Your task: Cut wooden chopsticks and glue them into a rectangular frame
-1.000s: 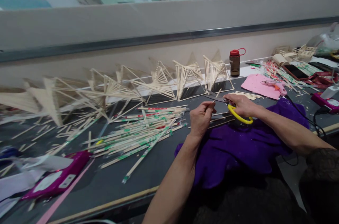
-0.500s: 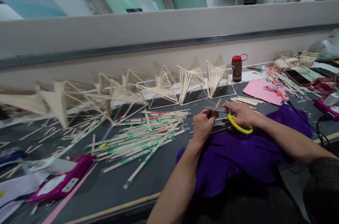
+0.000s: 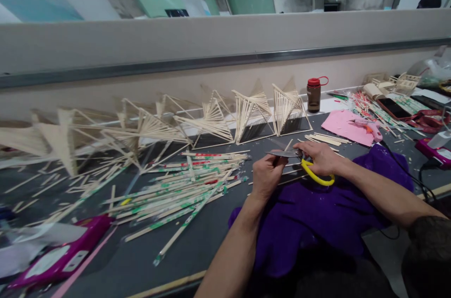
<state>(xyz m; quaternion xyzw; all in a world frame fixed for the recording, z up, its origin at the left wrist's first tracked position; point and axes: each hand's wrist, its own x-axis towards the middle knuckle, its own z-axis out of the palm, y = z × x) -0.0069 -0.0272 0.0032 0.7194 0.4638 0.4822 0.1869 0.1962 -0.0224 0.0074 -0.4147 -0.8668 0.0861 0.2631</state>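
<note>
My right hand (image 3: 319, 157) is closed round a pair of scissors (image 3: 309, 173) with yellow handles. Their metal blades point left and reach over the fingers of my left hand (image 3: 266, 173). That hand is closed in a pinch on a thin wooden stick (image 3: 289, 144), whose tip pokes up just beyond the blades; its lower part is hidden by the fingers. Whether the blades touch the stick, I cannot make out. Below both hands lies a purple cloth (image 3: 310, 223) over the table's near edge. A few loose sticks (image 3: 326, 138) lie beyond my right hand.
Paper-wrapped chopsticks (image 3: 183, 194) are heaped at left. Several twisted stick models (image 3: 253, 110) stand along the wall. A red-capped bottle (image 3: 313, 96), a pink sheet (image 3: 338, 124) with a glue gun (image 3: 368, 126), a phone (image 3: 394, 107) and magenta devices (image 3: 66, 255) lie around.
The view has shifted slightly, so the table's contents sit a little further left. Both hands keep their grips on the scissors and stick, and the scissor blades look closer together.
</note>
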